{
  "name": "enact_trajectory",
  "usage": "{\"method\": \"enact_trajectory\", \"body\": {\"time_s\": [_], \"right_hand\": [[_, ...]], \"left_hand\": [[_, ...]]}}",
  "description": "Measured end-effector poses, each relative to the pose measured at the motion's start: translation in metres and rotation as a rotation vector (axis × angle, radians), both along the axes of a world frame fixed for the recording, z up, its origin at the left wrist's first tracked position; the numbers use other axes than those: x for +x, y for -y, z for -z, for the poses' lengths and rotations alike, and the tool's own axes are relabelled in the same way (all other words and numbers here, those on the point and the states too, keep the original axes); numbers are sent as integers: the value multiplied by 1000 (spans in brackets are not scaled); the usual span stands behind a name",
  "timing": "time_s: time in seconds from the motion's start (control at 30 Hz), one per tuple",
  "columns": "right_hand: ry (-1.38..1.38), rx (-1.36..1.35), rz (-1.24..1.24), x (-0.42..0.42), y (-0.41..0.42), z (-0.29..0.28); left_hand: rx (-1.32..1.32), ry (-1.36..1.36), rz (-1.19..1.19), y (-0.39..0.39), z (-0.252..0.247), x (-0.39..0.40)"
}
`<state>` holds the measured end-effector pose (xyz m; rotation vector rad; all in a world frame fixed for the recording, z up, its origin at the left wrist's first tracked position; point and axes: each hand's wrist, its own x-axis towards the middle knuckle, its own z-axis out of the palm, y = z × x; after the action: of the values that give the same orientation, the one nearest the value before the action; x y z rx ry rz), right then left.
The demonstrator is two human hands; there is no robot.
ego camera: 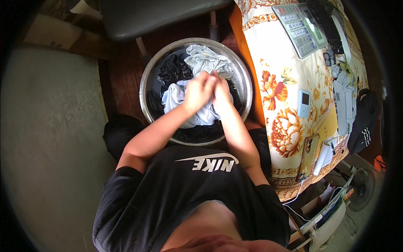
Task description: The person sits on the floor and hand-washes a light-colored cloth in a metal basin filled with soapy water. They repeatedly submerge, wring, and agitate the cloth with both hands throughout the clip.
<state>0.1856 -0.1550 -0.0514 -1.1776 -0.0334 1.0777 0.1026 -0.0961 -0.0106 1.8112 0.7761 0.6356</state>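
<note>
A round metal basin [145, 104] holds wet cloth and dark water. My left hand [200, 89] is curled on a light blue cloth [176, 97] in the middle of the basin, its fingers slightly blurred. Close against it, my right hand [221, 88] is also closed on the light blue cloth; the cloth inside both grips is mostly hidden. Beyond my hands lies a bunched pale grey-white cloth [206, 60]. Black cloth [176, 69] lies in the water at the left, with more dark cloth near the close rim. Suds show along the right inner wall.
A dark padded seat [157, 15] stands beyond the basin. On the right, a table with a floral cloth [258, 66] bears a calculator [297, 31], a small light blue device [304, 103], a phone in a patterned case [308, 157] and papers. A fan [362, 190] stands at lower right.
</note>
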Motion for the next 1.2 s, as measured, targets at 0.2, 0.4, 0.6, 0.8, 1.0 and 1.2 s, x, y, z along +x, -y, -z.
{"method": "enact_trajectory", "body": {"time_s": [0.2,0.4,0.6,0.8,1.0,1.2], "right_hand": [[-264,20,220,-42,-6,-29],[-5,419,-201,-4,21,30],[50,-82,-48,-10,7,-43],[423,-215,-530,22,16,-26],[1214,-781,-597,12,16,-29],[1339,-907,-625,-2,9,1]], "left_hand": [[34,-249,-95,-14,-6,4],[231,-118,45,26,-20,0],[50,-45,-73,-15,-4,2],[-348,-97,148,-43,2,-14],[304,-434,100,-34,24,-22],[740,-772,251,-10,45,-11]]}}
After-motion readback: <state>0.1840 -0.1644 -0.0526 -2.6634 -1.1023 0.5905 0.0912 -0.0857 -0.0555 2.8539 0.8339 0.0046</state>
